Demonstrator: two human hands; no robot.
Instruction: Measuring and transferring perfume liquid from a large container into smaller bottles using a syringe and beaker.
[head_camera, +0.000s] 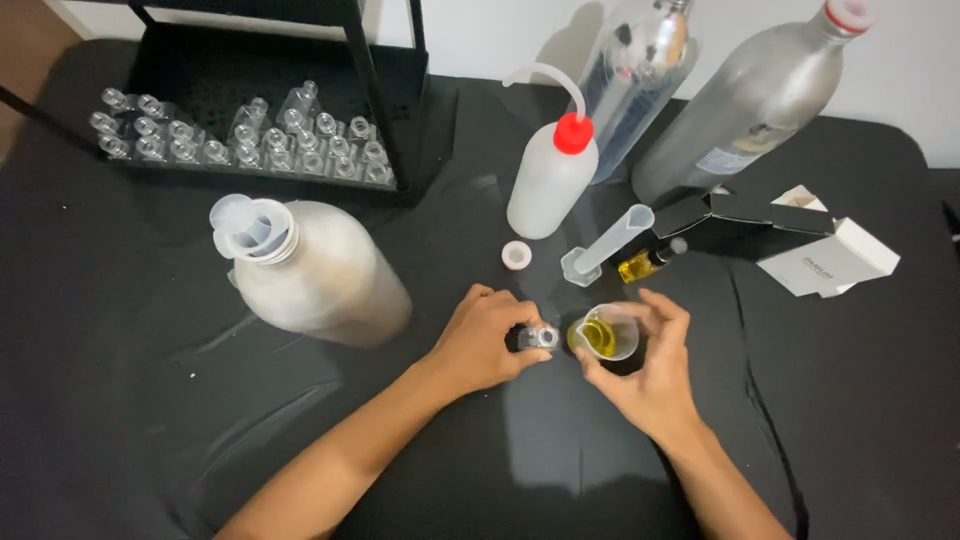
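Yellow liquid is seen in the clear beaker (606, 334), a red cap on the white wash bottle (550, 180), all upon black cloth (120, 330).

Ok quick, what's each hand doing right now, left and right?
Left hand: closed around a small clear glass bottle.
Right hand: holding a small beaker of yellow liquid beside it.

Red-capped wash bottle (550, 180), empty vials (250, 135)

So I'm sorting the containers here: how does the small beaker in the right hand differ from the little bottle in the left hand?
The small beaker holds yellow liquid; the little bottle looks empty. The beaker is wider, with an open mouth; the bottle is smaller, with a narrow neck. The right hand cups the beaker; the left hand pinches the bottle. Both are clear.
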